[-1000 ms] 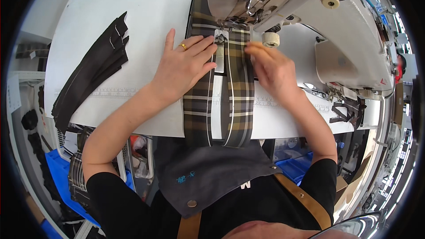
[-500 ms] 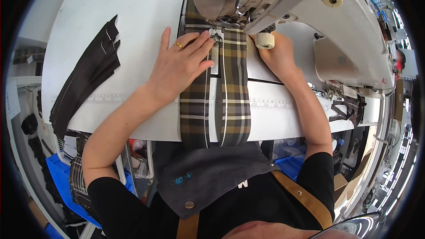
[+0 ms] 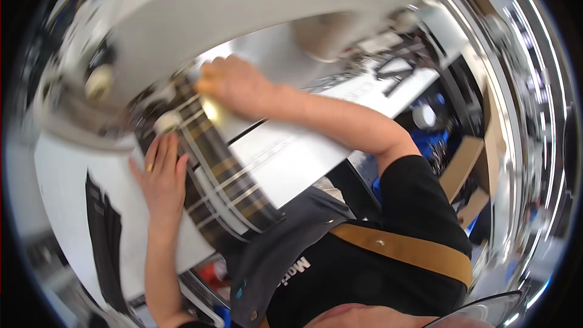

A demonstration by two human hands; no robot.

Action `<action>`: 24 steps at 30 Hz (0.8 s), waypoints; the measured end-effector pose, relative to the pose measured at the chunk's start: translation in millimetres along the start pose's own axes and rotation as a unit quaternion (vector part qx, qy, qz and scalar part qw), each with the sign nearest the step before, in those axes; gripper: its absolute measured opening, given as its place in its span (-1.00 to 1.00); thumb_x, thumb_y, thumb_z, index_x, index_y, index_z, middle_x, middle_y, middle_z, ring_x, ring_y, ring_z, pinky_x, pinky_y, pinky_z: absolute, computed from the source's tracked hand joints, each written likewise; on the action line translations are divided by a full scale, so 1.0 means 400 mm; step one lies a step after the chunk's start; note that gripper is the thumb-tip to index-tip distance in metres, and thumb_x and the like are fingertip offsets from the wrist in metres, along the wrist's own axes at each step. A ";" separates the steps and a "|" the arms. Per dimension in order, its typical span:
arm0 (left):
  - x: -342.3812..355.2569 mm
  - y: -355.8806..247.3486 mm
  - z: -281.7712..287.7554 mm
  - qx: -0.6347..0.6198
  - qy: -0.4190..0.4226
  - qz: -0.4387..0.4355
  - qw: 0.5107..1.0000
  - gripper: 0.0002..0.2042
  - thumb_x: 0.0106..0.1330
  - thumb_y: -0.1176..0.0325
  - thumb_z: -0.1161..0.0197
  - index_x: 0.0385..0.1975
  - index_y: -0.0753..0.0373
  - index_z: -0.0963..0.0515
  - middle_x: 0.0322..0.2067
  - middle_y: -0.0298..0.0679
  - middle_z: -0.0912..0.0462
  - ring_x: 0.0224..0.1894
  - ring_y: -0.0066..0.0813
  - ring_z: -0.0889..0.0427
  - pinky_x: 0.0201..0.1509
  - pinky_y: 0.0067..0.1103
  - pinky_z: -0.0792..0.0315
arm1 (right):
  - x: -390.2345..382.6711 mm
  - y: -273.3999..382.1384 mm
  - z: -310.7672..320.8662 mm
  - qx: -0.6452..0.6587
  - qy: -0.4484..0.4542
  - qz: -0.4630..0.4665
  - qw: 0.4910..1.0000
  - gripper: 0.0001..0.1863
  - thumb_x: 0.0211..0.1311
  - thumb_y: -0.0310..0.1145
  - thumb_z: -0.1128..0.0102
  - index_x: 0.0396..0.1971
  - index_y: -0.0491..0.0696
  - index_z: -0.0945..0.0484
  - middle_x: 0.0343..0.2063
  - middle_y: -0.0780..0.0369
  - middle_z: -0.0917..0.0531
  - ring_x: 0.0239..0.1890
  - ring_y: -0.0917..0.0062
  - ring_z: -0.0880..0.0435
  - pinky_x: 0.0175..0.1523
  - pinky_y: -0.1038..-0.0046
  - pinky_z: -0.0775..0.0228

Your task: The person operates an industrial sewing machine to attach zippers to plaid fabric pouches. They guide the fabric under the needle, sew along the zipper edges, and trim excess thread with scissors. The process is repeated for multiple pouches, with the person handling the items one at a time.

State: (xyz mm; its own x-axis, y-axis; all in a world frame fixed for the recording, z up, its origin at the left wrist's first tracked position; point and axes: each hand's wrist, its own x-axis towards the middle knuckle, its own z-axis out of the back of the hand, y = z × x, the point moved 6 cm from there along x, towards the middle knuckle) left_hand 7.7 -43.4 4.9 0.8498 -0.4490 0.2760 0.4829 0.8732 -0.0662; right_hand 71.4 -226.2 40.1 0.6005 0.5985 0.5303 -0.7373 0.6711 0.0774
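Strips of plaid fabric (image 3: 240,188) in brown, black and white run from under the sewing machine (image 3: 255,9) to the table's front edge. On their left edge lies my left hand (image 3: 163,173), fingers stretched out, tips close to a round white knob (image 3: 168,122) of the machine. A ring shows on one finger. Just right of the strips, beneath the machine arm, my right hand (image 3: 237,87) is curled closed. What it grips, if anything, is hidden, and motion smears the needle area. A small bright light glows beside the strips below that hand.
Dark cloth pieces (image 3: 104,237) lie on the white table (image 3: 285,161) at the left. At the right end are dark scraps (image 3: 398,73). A cardboard box (image 3: 464,167) and blue bins stand lower right. The machine arm spans the top.
The whole view has turned and shifted, with blur. My right hand stays curled by the machine; my left hand still rests on the plaid strips, now nearer their left edge.
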 end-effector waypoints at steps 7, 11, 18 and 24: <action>-0.001 0.010 0.015 -0.009 0.001 0.018 1.000 -0.63 0.37 0.25 0.00 0.15 0.12 -0.38 0.18 -0.40 -0.38 0.22 -0.46 -0.31 0.34 -0.01 0.22 | -0.393 -0.072 0.329 -0.147 0.022 -0.163 0.975 -0.83 -0.12 -0.52 -0.20 -0.41 -0.10 -0.59 -0.50 0.18 -0.56 -0.38 0.34 -0.57 -0.26 0.35 -0.43; -0.005 0.014 0.016 -0.020 -0.008 0.012 1.000 -0.64 0.38 0.26 0.01 0.15 0.12 -0.39 0.19 -0.43 -0.37 0.21 -0.46 -0.33 0.35 -0.04 0.24 | -0.602 -0.318 0.523 -0.214 0.042 -0.357 0.908 -0.76 0.00 -0.57 -0.12 -0.27 -0.07 -0.60 -0.37 0.18 -0.57 -0.29 0.25 -0.58 -0.18 0.34 -0.44; -0.005 0.022 0.019 -0.029 -0.007 0.018 0.999 -0.65 0.37 0.27 -0.01 0.14 0.11 -0.41 0.18 -0.43 -0.40 0.21 -0.46 -0.33 0.35 -0.06 0.23 | -0.664 -0.441 0.496 0.057 -0.163 -0.357 0.918 -0.76 0.11 -0.54 -0.11 -0.22 -0.11 -0.63 -0.11 0.20 -0.60 -0.12 0.58 -0.57 -0.03 0.57 -0.38; 0.000 0.017 0.018 -0.036 -0.019 0.010 0.999 -0.65 0.35 0.29 -0.04 0.12 0.10 -0.43 0.16 -0.41 -0.42 0.19 -0.45 -0.37 0.35 -0.07 0.21 | -0.688 -0.429 0.480 0.046 -0.070 -0.420 0.904 -0.75 0.12 -0.46 -0.13 -0.18 -0.04 -0.63 0.01 0.36 -0.57 -0.13 0.64 -0.48 -0.06 0.54 -0.25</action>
State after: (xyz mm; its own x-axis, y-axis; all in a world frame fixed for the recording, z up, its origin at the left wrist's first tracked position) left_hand 9.4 -36.1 11.3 0.8519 -0.4222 0.3097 0.4805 0.8655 -0.1417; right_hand -26.8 -589.9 43.2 0.9196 -0.1709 0.3537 -0.0664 0.8199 0.5687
